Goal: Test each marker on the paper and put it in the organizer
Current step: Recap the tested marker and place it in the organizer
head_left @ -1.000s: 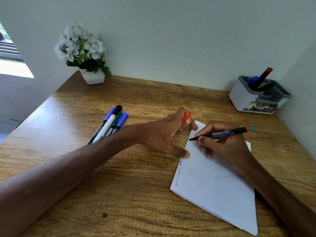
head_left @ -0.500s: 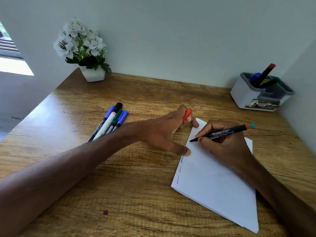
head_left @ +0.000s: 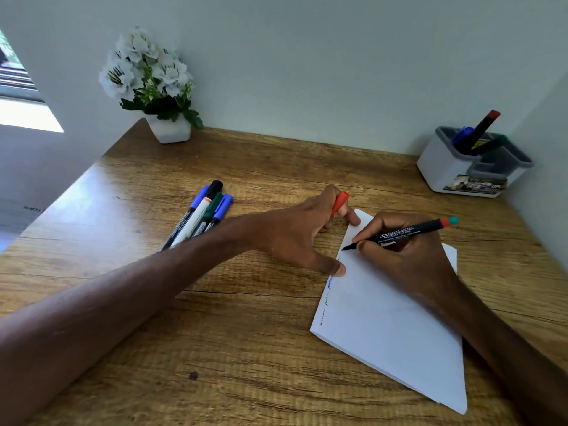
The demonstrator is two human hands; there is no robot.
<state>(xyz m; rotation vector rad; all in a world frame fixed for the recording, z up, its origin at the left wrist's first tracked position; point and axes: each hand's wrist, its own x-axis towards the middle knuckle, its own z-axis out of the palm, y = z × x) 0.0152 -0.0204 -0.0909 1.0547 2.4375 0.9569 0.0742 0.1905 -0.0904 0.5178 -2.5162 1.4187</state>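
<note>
My right hand grips an uncapped black marker with a red and teal end, its tip touching the left edge of the white paper. My left hand holds the marker's red cap between two fingers, while its thumb and a fingertip press on the paper's edge. Short test scribbles in several colours run down the paper's left margin. Several capped markers lie in a bunch on the desk to the left. The white and grey organizer stands at the back right with three markers in it.
A white pot of white flowers stands in the back left corner of the wooden desk. Walls close the desk at the back and on the right. A small dark spot marks the wood near the front.
The view has shifted slightly. The marker tip has come down closer onto the paper's left edge. My left hand keeps its place with the red cap.
</note>
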